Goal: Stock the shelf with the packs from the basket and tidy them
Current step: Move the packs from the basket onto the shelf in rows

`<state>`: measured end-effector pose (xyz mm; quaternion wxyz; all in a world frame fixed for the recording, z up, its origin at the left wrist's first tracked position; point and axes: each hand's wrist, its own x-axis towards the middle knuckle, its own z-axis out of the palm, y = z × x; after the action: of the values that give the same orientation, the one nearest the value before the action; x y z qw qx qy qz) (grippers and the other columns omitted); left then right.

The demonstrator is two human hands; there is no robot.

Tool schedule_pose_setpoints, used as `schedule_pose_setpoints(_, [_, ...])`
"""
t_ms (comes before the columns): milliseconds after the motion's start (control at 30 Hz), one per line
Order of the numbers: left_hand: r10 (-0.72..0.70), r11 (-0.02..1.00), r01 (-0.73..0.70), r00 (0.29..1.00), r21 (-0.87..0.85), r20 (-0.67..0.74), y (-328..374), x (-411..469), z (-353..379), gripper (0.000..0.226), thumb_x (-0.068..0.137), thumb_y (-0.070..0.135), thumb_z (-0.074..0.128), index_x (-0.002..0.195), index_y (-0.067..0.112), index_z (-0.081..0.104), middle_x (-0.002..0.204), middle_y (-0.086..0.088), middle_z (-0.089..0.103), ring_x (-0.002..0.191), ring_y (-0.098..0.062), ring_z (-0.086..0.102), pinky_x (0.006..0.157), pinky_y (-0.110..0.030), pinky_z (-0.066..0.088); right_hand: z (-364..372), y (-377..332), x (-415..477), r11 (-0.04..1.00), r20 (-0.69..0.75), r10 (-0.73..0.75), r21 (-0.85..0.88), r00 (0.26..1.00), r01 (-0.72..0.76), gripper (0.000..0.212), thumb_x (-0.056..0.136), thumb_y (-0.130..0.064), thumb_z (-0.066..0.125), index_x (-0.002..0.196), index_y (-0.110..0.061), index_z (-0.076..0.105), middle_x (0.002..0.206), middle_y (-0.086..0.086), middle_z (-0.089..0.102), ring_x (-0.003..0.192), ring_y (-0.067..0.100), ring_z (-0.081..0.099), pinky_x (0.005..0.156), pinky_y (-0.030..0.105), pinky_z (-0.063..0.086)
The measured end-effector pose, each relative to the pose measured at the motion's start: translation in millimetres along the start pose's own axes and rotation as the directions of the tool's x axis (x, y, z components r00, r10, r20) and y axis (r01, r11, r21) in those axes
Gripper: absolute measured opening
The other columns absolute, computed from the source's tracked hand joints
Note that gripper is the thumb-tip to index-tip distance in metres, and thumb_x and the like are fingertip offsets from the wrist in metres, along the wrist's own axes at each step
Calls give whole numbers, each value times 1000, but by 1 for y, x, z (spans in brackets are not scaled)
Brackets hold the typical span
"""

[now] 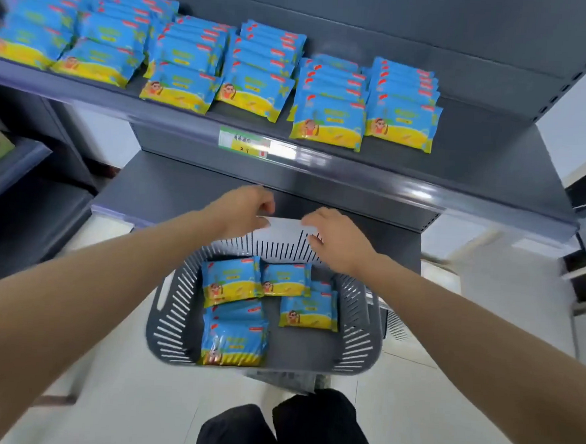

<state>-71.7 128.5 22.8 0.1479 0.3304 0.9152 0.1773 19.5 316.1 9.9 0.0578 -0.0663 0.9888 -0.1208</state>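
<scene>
Packs (pixel 176 84) line most of the shelf (pixel 477 164); about five remain in the basket (pixel 172 317). Left hand (pixel 247 208) and right hand (pixel 335 238) each keep a grip on its far rim.

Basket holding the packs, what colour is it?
The basket is grey with slotted walls, seen in the head view.

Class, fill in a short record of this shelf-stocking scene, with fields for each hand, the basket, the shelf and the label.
left hand: grips the far rim of the basket
right hand: grips the same rim
basket: grey, slotted
basket packs: blue and yellow, several left inside
shelf: bare at its right end
shelf packs: same kind, in overlapping rows
price label: on the shelf's front edge
</scene>
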Motion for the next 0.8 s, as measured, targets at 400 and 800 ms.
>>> schedule_pose_setpoints(400, [-237, 972, 177, 763, 157, 602, -64, -65, 133, 55, 79, 22, 73, 128, 9, 52, 130, -9, 51, 119, -29, 49, 98, -36, 42, 131, 4, 10, 986, 382, 155, -114, 911, -119, 51, 91, -31, 57, 135, -9, 44, 138, 15, 45, 126, 32, 43, 103, 45, 40])
schedule_pose_setpoints(800, [-196, 981, 140, 748, 138, 634, -74, -58, 156, 15, 82, 12, 69, 92, 9, 58, 91, -7, 54, 83, -22, 45, 73, -29, 38, 172, 19, 44, 965, 482, 258, -161, 837, -205, 76, 92, -39, 54, 150, -11, 14, 155, 15, 20, 139, 36, 25, 113, 43, 29])
